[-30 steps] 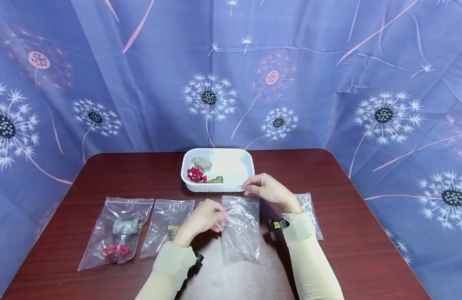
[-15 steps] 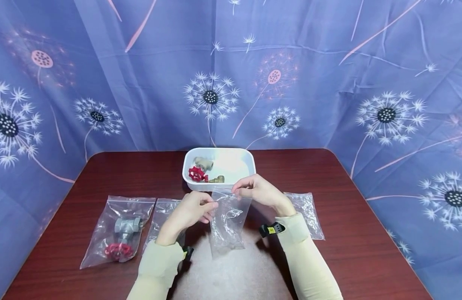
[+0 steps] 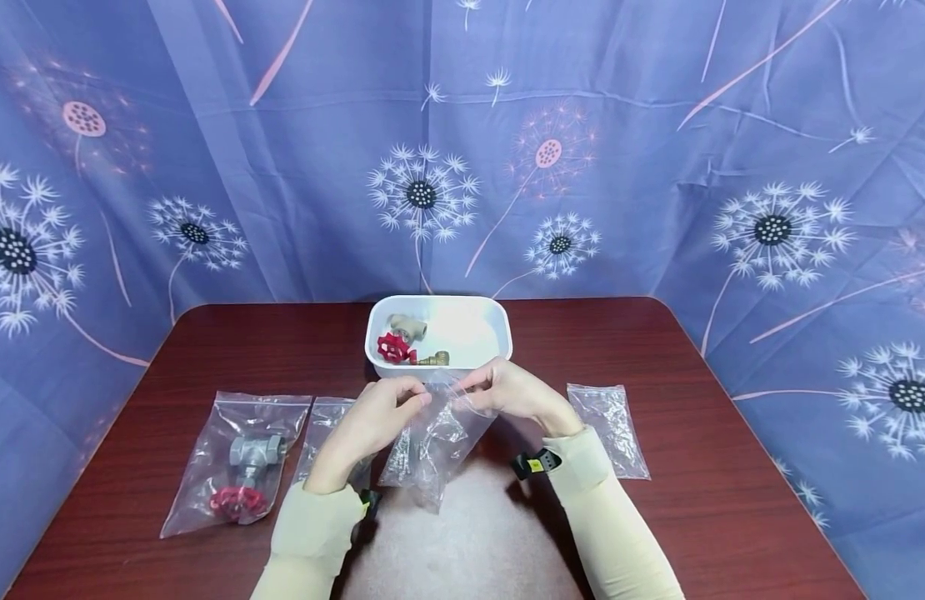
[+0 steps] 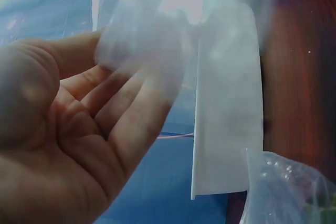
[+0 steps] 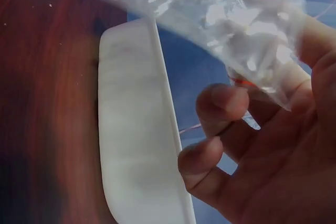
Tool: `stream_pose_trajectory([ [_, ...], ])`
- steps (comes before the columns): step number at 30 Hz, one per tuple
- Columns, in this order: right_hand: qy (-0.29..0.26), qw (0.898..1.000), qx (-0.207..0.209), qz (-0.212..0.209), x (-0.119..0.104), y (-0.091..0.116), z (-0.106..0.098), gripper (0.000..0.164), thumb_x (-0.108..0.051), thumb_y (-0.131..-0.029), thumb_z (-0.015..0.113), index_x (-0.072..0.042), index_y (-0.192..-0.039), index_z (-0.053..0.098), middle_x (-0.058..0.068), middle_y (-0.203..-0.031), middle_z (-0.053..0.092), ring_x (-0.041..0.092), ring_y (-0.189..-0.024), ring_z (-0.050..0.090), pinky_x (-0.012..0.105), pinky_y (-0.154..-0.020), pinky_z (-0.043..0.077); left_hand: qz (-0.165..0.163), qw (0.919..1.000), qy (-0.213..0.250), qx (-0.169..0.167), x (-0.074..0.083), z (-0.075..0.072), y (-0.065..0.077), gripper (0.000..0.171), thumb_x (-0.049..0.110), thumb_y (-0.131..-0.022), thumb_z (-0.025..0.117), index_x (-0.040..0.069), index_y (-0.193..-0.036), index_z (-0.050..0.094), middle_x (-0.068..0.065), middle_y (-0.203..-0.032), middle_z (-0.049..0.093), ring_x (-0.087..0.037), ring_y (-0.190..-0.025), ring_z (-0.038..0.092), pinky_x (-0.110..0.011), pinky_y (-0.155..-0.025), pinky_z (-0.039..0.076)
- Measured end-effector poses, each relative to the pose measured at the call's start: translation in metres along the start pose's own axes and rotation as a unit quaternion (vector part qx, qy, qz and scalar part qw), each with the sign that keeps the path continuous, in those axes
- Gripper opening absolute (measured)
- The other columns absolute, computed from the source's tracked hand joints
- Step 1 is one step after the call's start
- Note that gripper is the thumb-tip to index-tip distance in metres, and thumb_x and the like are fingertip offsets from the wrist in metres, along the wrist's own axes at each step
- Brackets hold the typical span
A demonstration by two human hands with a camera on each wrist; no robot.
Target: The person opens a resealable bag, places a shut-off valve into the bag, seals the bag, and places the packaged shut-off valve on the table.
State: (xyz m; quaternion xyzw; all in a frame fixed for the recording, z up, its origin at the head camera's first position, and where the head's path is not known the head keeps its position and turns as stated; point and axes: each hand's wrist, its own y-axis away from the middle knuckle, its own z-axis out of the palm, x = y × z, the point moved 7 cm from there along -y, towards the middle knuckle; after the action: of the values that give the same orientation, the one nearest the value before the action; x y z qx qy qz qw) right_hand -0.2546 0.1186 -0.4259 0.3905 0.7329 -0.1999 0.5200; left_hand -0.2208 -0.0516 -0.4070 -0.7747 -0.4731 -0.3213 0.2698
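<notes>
A clear zip bag [image 3: 436, 446] hangs between both hands above the table, in front of the white tray, its top edge up. My left hand [image 3: 376, 417] pinches its upper left corner between thumb and fingers. On the other side my right hand [image 3: 511, 392] pinches the upper right part. Through the left wrist view the film blurs over the fingertips of the left hand [image 4: 100, 108]. Close to the right hand [image 5: 273, 145] in its wrist view, the crinkled plastic [image 5: 226, 14] crosses the palm, with two fingers curled below it.
The white tray [image 3: 477, 373] holds a red-handled valve [image 3: 395, 347], a beige fitting [image 3: 408, 327] and a brass fitting [image 3: 435, 358]. At left lies a bag with a red-wheeled valve [image 3: 254, 454]. Another bag [image 3: 323, 425] is partly behind the left arm; a flat bag [image 3: 611, 429] lies right.
My right hand has come from the tray's front edge to the bag and gripped it. Both hands have raised the bag off the table, and it has spread and crumpled between them.
</notes>
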Motion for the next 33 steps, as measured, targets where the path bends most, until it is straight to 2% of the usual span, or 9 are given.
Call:
stream_pose_trajectory([
  [6,0.008,0.999,-0.021,-0.023,-0.004,-0.004,0.009,0.026,-0.019,-0.084,0.080,-0.012,-0.108,0.076,-0.001,-0.050,0.044,0.011,-0.045,0.041,0.022,-0.046,0.036,0.018,0.9996,0.021,-0.006,0.005,0.003,0.001,0.007,0.017,-0.099,0.060,0.015,-0.093,0.064,0.005,-0.068,0.057,-0.009,-0.059,0.052,-0.030,-0.057,0.044],
  [11,0.016,0.998,-0.032,-0.045,-0.006,-0.005,0.011,0.031,-0.017,-0.085,0.078,-0.009,-0.115,0.073,-0.003,-0.049,0.042,0.009,-0.044,0.041,0.021,-0.046,0.035,0.050,0.9982,0.028,-0.016,0.004,0.006,0.001,0.005,0.019,-0.098,0.061,0.016,-0.096,0.063,0.006,-0.067,0.054,-0.007,-0.057,0.049,-0.028,-0.056,0.043],
  [14,0.020,0.998,-0.031,-0.053,-0.007,-0.005,0.013,0.030,-0.015,-0.087,0.076,-0.008,-0.116,0.072,-0.007,-0.053,0.046,0.006,-0.045,0.037,0.019,-0.047,0.033,0.058,0.9975,0.034,-0.023,0.002,0.006,0.002,0.006,0.021,-0.098,0.061,0.016,-0.097,0.064,0.005,-0.070,0.058,-0.008,-0.060,0.052,-0.028,-0.059,0.045],
  [16,0.021,0.998,-0.029,-0.056,-0.007,-0.006,0.014,0.028,-0.013,-0.087,0.075,-0.007,-0.115,0.073,-0.008,-0.057,0.049,0.005,-0.048,0.035,0.019,-0.049,0.032,0.058,0.9973,0.037,-0.027,0.001,0.004,0.002,0.007,0.022,-0.098,0.061,0.016,-0.097,0.064,0.005,-0.072,0.060,-0.008,-0.061,0.054,-0.029,-0.060,0.046],
  [22,0.039,0.995,-0.043,-0.084,-0.011,-0.009,0.021,0.027,-0.012,-0.091,0.070,-0.004,-0.117,0.071,-0.008,-0.076,0.063,0.004,-0.066,0.047,0.019,-0.062,0.040,0.056,0.9965,0.048,-0.039,-0.004,0.000,0.003,0.008,0.022,-0.098,0.062,0.015,-0.096,0.066,0.005,-0.074,0.064,-0.010,-0.062,0.058,-0.029,-0.061,0.049],
  [25,0.059,0.993,-0.044,-0.090,-0.013,-0.008,0.021,0.028,-0.016,-0.090,0.072,-0.007,-0.117,0.071,-0.010,-0.071,0.058,0.005,-0.068,0.047,0.021,-0.063,0.041,0.057,0.9960,0.051,-0.046,-0.007,-0.002,0.004,0.008,0.020,-0.097,0.063,0.014,-0.096,0.067,0.005,-0.076,0.065,-0.010,-0.064,0.058,-0.030,-0.063,0.049],
  [29,0.064,0.994,-0.026,-0.089,-0.016,-0.006,0.016,0.027,-0.016,-0.088,0.075,-0.010,-0.114,0.073,-0.009,-0.063,0.046,0.007,-0.060,0.042,0.022,-0.057,0.038,0.039,0.9948,0.072,-0.061,-0.012,-0.005,0.006,0.009,0.020,-0.097,0.063,0.012,-0.099,0.067,0.003,-0.080,0.065,-0.011,-0.065,0.060,-0.030,-0.065,0.051],
  [31,0.060,0.995,-0.011,-0.085,-0.015,-0.005,0.012,0.028,-0.014,-0.087,0.075,-0.010,-0.115,0.072,-0.006,-0.063,0.045,0.008,-0.059,0.041,0.022,-0.057,0.038,0.028,0.9929,0.092,-0.070,-0.015,-0.006,0.008,0.010,0.020,-0.097,0.064,0.011,-0.099,0.066,0.000,-0.081,0.065,-0.014,-0.065,0.063,-0.031,-0.065,0.053],
  [33,0.059,0.995,0.008,-0.080,-0.015,-0.003,0.007,0.031,-0.013,-0.087,0.075,-0.009,-0.117,0.070,-0.003,-0.068,0.050,0.010,-0.063,0.046,0.022,-0.060,0.040,0.020,0.9910,0.109,-0.076,-0.017,-0.006,0.010,0.010,0.019,-0.097,0.064,0.009,-0.099,0.066,-0.002,-0.083,0.065,-0.015,-0.066,0.064,-0.032,-0.065,0.054],
])
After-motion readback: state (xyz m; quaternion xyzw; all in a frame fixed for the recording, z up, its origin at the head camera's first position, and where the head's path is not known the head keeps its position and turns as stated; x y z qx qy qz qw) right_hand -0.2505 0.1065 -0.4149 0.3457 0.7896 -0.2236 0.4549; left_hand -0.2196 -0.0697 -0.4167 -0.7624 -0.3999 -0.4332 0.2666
